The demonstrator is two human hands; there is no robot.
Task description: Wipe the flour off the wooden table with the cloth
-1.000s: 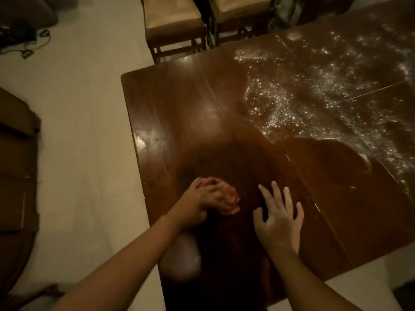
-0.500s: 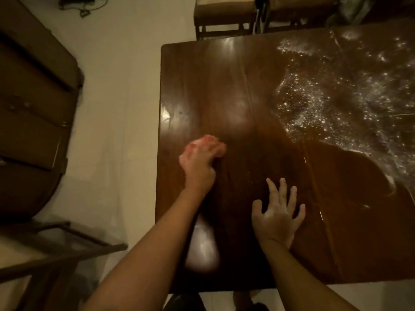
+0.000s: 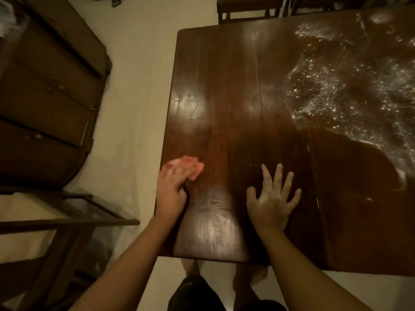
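The head camera looked steeply down on a dark, glossy wooden table [image 3: 224, 86] in dim, warm light. The left hand [image 3: 171, 191] lay at the table's left edge, its fingers curled round a bunched pink cloth [image 3: 190, 168] that pressed on the wood just ahead of the knuckles. The right hand [image 3: 272, 198] lay flat on the table nearer the middle, fingers straight and spread, holding nothing. The flour [image 3: 350, 93] covered the far right part of the table as a white, speckled patch with a curved near border, well apart from the cloth and from both hands; the wood around the hands looked bare and shiny. A pale floor [image 3: 134, 108] ran along the left of the table, with a dark wooden cabinet [image 3: 45, 97] beyond it and a chair [image 3: 67, 221] at lower left. Most of the flour appeared to remain, so the work seemed far from finished. Bunched so small, the cloth would probably smear the powder or leave streaks. A sweep toward an edge could tip flour onto the floor, and the resting right hand could pick up powder and print it on clean wood.
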